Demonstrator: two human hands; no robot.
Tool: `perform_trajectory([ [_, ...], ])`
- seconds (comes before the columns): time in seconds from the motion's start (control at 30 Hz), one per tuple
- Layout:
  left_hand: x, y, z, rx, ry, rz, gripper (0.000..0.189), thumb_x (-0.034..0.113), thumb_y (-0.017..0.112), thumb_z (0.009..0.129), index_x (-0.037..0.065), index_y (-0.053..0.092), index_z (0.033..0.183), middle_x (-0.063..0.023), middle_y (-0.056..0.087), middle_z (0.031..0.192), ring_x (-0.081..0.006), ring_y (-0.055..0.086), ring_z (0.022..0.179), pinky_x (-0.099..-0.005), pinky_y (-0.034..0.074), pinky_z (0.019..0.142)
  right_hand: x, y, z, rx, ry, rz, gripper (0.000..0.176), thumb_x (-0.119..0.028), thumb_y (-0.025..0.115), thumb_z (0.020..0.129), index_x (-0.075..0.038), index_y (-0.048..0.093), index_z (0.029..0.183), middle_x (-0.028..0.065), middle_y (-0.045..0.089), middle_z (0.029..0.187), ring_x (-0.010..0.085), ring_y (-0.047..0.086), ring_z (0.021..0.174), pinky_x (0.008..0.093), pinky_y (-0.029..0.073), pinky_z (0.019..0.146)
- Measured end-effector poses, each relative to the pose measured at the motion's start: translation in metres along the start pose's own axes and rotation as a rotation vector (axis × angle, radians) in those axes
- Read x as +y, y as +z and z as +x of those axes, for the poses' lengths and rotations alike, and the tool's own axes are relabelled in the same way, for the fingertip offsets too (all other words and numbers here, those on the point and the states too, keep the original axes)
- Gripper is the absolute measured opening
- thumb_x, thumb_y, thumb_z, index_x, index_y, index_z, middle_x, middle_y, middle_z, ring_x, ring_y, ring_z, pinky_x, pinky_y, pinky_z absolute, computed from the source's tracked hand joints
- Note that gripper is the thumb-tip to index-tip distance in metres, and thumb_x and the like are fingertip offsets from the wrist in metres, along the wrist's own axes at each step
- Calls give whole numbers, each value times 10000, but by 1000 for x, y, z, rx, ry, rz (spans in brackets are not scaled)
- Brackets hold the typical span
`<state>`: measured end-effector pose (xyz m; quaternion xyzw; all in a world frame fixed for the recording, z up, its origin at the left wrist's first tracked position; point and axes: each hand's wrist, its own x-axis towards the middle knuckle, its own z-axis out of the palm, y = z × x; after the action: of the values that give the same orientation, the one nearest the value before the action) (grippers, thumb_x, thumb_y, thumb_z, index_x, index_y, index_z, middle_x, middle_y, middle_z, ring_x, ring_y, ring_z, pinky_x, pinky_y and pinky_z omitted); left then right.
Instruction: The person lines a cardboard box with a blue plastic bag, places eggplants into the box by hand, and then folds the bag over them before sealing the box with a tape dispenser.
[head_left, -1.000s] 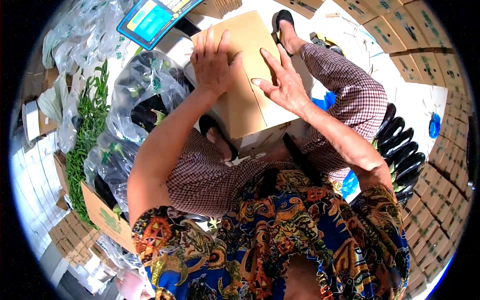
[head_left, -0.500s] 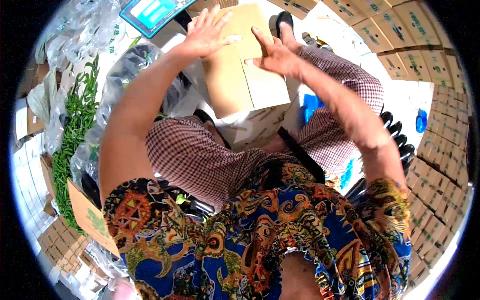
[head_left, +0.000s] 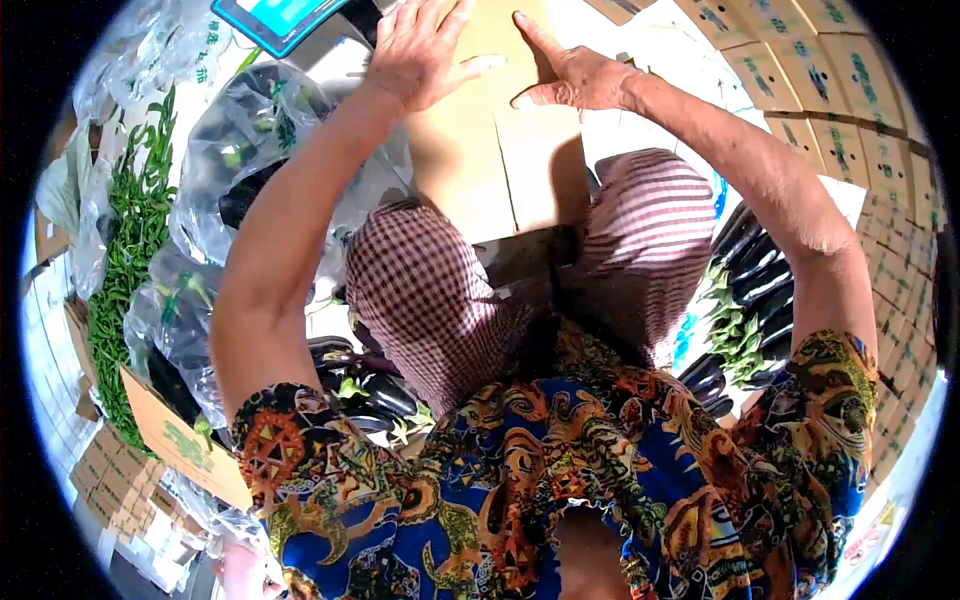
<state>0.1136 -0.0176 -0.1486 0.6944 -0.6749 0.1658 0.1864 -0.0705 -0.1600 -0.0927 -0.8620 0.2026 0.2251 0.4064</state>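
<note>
A closed brown cardboard box [head_left: 460, 165] stands in front of me, with a seam running along its top flaps. My left hand [head_left: 422, 58] lies on the left side of the box top, fingers stretched out and thumb pointing right. On the right side, my right hand [head_left: 578, 78] rests with thumb and forefinger spread wide; its other fingers are partly hidden over the edge. Neither hand grips anything. My knees, in checked trousers [head_left: 415, 285], are at the near end of the box.
Clear plastic bags [head_left: 245, 150] with eggplants and a heap of green peppers [head_left: 130, 290] lie left. Loose eggplants [head_left: 765, 290] with green stems are at right, more eggplants [head_left: 375, 400] near my left thigh. Stacked cartons [head_left: 800, 70] line the right. A blue-framed screen [head_left: 285, 20] stands at top left.
My knees have come up and in toward the near end of the box, uncovering eggplants on both sides. Both hands stay on the box top, and the box sits higher in view.
</note>
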Motion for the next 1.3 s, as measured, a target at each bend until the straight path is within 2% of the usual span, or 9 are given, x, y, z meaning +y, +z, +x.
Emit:
perform_trajectory([
  [0.3, 20, 17, 14, 7, -114, 85, 637, 395, 647, 829, 100, 437, 1353, -117, 495, 1250, -318, 452, 1165, -459, 343, 995, 34, 14, -13, 295, -31, -6, 885, -543, 565, 893, -215, 39, 1524, 208, 621, 693, 344, 645, 722, 408, 518, 772],
  [0.4, 23, 5, 18, -79, -158, 71, 571, 372, 582, 890, 128, 430, 1383, -120, 485, 1291, -326, 456, 1187, -470, 341, 1003, 76, 35, -21, 421, 73, 713, 715, -435, 544, 930, -184, 199, 1503, 157, 650, 809, 278, 659, 759, 372, 535, 783],
  [0.53, 20, 7, 24, -126, -220, 45, 532, 366, 547, 923, 147, 436, 1395, -112, 486, 1305, -317, 457, 1202, -477, 334, 1011, 253, 64, 7, 983, 265, -35, 526, -273, 622, 870, -84, 466, 1336, 183, 618, 1108, 305, 627, 962, 368, 520, 856],
  [0.73, 22, 5, 33, -153, -281, 33, 431, 313, 550, 930, 128, 505, 1317, -101, 513, 1232, -295, 483, 1143, -454, 352, 973, 379, 39, -22, 887, 611, -389, 555, -150, 636, 732, -63, 458, 1250, 183, 591, 1155, 389, 580, 1034, 463, 473, 905],
  [0.8, 20, 5, 33, -162, -295, 11, 412, 298, 551, 930, 121, 517, 1300, -102, 522, 1219, -293, 489, 1135, -446, 352, 977, 392, 35, -16, 601, 772, -294, 552, -175, 626, 754, -146, 455, 1278, 155, 565, 1244, 368, 602, 1040, 443, 498, 885],
  [0.93, 18, 9, 34, -153, -290, 38, 382, 270, 548, 924, 115, 535, 1272, -98, 541, 1190, -295, 498, 1118, -441, 356, 977, 385, 38, 5, 461, 982, -214, 379, -249, 639, 742, -142, 598, 1103, 153, 665, 1063, 345, 638, 997, 442, 518, 837],
  [1.13, 18, 8, 32, -105, -303, -5, 380, 274, 556, 914, 115, 539, 1259, -106, 540, 1181, -299, 504, 1112, -446, 363, 965, 369, 60, -5, 732, 727, 90, 337, -276, 675, 717, -32, 582, 931, 206, 682, 902, 366, 666, 832, 448, 518, 748],
  [1.2, 17, 10, 28, -96, -312, 1, 377, 277, 560, 911, 114, 543, 1250, -108, 538, 1181, -301, 506, 1109, -450, 365, 962, 349, 57, -17, 899, 534, 641, 359, -136, 691, 741, 11, 484, 996, 175, 648, 783, 204, 673, 703, 329, 529, 589],
  [1.3, 12, 17, 26, -21, -268, 11, 396, 296, 630, 843, 92, 574, 1178, -83, 544, 1088, -288, 505, 1041, -441, 386, 894, 249, 9, -56, 966, 161, 897, 363, -107, 699, 801, -45, 475, 1079, 59, 606, 862, 135, 601, 716, 269, 508, 657],
])
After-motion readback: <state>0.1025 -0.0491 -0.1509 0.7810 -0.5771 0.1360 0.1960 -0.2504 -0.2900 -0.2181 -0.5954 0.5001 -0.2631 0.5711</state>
